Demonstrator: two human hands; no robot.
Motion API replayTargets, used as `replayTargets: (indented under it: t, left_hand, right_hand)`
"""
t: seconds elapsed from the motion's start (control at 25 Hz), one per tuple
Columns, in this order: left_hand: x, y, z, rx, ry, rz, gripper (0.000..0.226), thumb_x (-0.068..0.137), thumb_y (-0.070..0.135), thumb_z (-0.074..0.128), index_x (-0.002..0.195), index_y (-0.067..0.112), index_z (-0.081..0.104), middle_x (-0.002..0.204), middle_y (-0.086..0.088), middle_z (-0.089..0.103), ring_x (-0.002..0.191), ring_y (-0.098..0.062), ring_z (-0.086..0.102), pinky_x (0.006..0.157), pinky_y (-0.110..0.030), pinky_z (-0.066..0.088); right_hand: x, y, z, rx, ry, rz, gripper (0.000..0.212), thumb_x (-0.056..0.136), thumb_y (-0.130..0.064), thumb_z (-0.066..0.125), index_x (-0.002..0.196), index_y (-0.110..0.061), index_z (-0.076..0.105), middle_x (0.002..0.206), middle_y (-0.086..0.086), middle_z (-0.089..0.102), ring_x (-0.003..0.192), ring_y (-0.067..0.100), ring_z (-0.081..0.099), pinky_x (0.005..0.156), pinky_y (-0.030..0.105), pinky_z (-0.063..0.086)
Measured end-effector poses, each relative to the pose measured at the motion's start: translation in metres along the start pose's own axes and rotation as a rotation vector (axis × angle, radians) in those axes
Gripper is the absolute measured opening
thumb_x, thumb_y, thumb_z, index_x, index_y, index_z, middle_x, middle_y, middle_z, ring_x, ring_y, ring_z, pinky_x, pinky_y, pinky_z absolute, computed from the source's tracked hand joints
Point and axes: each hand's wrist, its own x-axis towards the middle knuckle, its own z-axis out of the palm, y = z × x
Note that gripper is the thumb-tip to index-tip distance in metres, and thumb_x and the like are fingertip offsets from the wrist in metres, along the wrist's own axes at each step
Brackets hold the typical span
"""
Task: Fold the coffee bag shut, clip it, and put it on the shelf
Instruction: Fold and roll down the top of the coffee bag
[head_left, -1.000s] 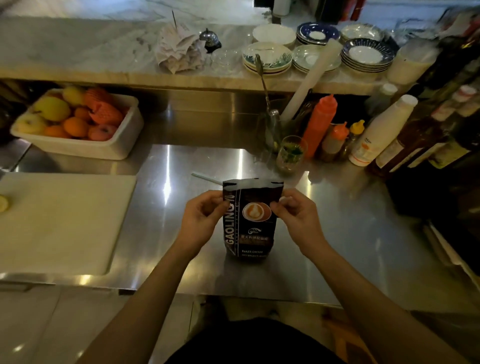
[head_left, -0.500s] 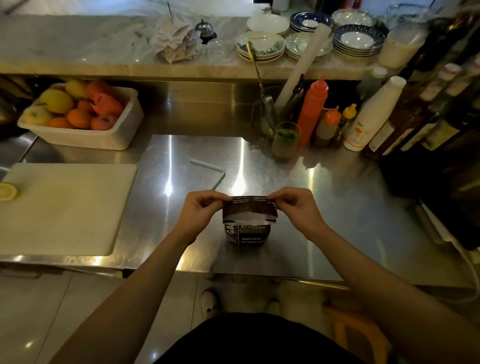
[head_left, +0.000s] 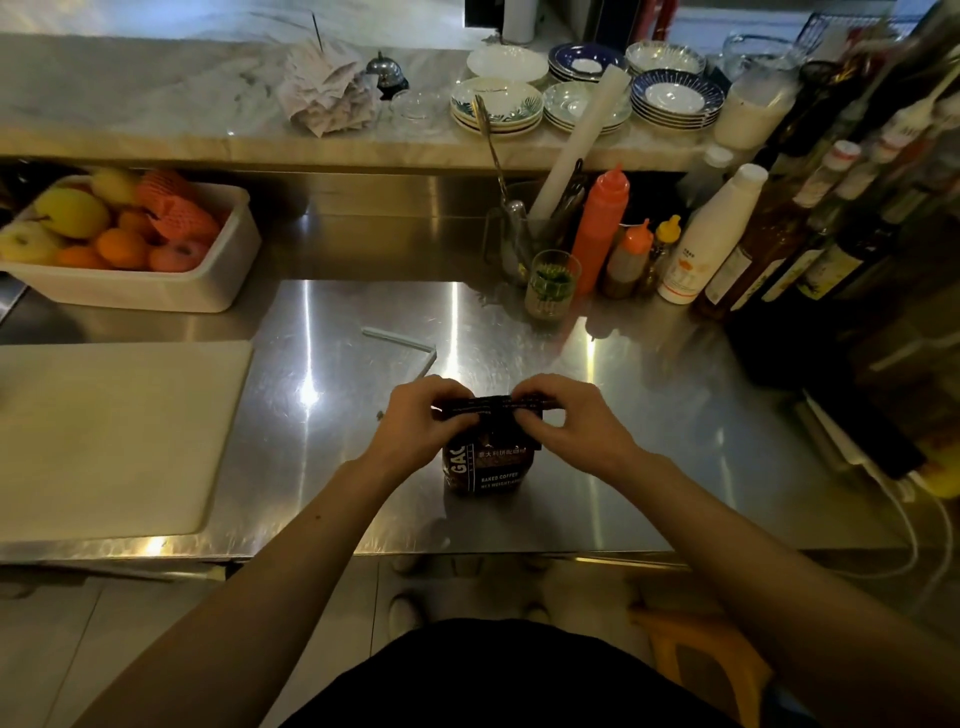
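Both hands, left (head_left: 415, 423) and right (head_left: 566, 421), grip closed on coffee bag (head_left: 488, 467) fold; letting go before reaching the clip (head_left: 402, 345) risks the fold springing open.

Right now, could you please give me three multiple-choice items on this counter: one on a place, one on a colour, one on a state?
1. Where does the coffee bag stand?
A. on the steel counter
B. on the cutting board
C. in the fruit tub

2. What colour is the tallest squeeze bottle?
A. green
B. orange-red
C. blue

3. What state is the bag's top in?
A. wide open
B. clipped
C. folded down, held

Key: 1 A, bare steel surrounds it; 2 B, its body shows orange-red; 3 C, the left hand and right hand pinch the fold, no clip on it.
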Motion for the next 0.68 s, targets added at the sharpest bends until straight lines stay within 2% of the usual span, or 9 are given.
replayTargets:
  t: [0.08, 0.16, 0.24, 0.4, 0.48, 0.6, 0.68]
  left_hand:
    - [0.001, 0.001, 0.001, 0.064, 0.013, 0.054, 0.012, 0.081, 0.015, 0.075, 0.093, 0.012, 0.072, 0.086, 0.000, 0.067, 0.083, -0.016, 0.065, 0.078, -0.038, 0.058]
    - [0.000, 0.002, 0.001, 0.095, 0.023, 0.073, 0.011, 0.082, 0.015, 0.074, 0.092, 0.012, 0.072, 0.086, -0.002, 0.068, 0.082, -0.017, 0.065, 0.077, -0.037, 0.058]
    - [-0.002, 0.001, 0.002, 0.113, 0.025, 0.074, 0.013, 0.083, 0.016, 0.072, 0.096, 0.012, 0.071, 0.090, -0.003, 0.069, 0.084, -0.017, 0.065, 0.079, -0.034, 0.058]
    - [-0.007, 0.007, 0.006, 0.195, -0.020, 0.135, 0.022, 0.088, 0.024, 0.066, 0.109, 0.018, 0.069, 0.100, -0.001, 0.073, 0.089, -0.012, 0.065, 0.083, -0.029, 0.055]
    - [-0.006, 0.010, 0.008, 0.229, -0.040, 0.133, 0.021, 0.091, 0.029, 0.063, 0.107, 0.018, 0.071, 0.097, 0.000, 0.075, 0.084, -0.010, 0.065, 0.082, -0.028, 0.055]
    - [0.000, 0.015, 0.007, 0.270, -0.034, 0.099, 0.020, 0.093, 0.030, 0.061, 0.099, 0.017, 0.074, 0.088, -0.003, 0.076, 0.079, -0.015, 0.070, 0.079, -0.035, 0.058]
    - [0.003, 0.015, 0.007, 0.290, -0.033, 0.096, 0.021, 0.093, 0.029, 0.061, 0.099, 0.015, 0.074, 0.089, -0.004, 0.077, 0.079, -0.017, 0.071, 0.080, -0.034, 0.058]
  right_hand:
    - [0.007, -0.005, 0.007, -0.105, -0.015, -0.025, 0.024, 0.089, -0.025, 0.066, 0.113, -0.022, 0.065, 0.104, -0.001, 0.068, 0.095, 0.012, 0.063, 0.088, 0.027, 0.051]
    - [0.014, -0.008, 0.011, -0.188, 0.001, -0.040, 0.017, 0.090, -0.027, 0.063, 0.106, -0.023, 0.067, 0.098, 0.000, 0.067, 0.090, 0.015, 0.062, 0.084, 0.036, 0.054]
    - [0.017, -0.008, 0.012, -0.221, 0.000, -0.043, 0.012, 0.091, -0.026, 0.061, 0.101, -0.023, 0.068, 0.094, 0.000, 0.066, 0.087, 0.016, 0.061, 0.081, 0.040, 0.054]
    - [0.017, -0.009, 0.012, -0.248, 0.001, -0.026, 0.008, 0.091, -0.022, 0.059, 0.094, -0.020, 0.067, 0.091, 0.000, 0.066, 0.085, 0.018, 0.061, 0.079, 0.041, 0.054]
    - [0.017, -0.011, 0.014, -0.256, -0.011, -0.023, 0.008, 0.091, -0.019, 0.059, 0.092, -0.018, 0.066, 0.090, 0.001, 0.066, 0.083, 0.018, 0.061, 0.079, 0.040, 0.054]
    - [0.016, -0.011, 0.014, -0.253, -0.016, -0.027, 0.008, 0.090, -0.020, 0.059, 0.093, -0.018, 0.067, 0.091, 0.001, 0.067, 0.084, 0.017, 0.061, 0.080, 0.038, 0.055]
    - [0.016, -0.011, 0.013, -0.254, -0.032, -0.031, 0.010, 0.091, -0.023, 0.060, 0.096, -0.019, 0.067, 0.093, 0.000, 0.068, 0.085, 0.016, 0.062, 0.080, 0.037, 0.055]
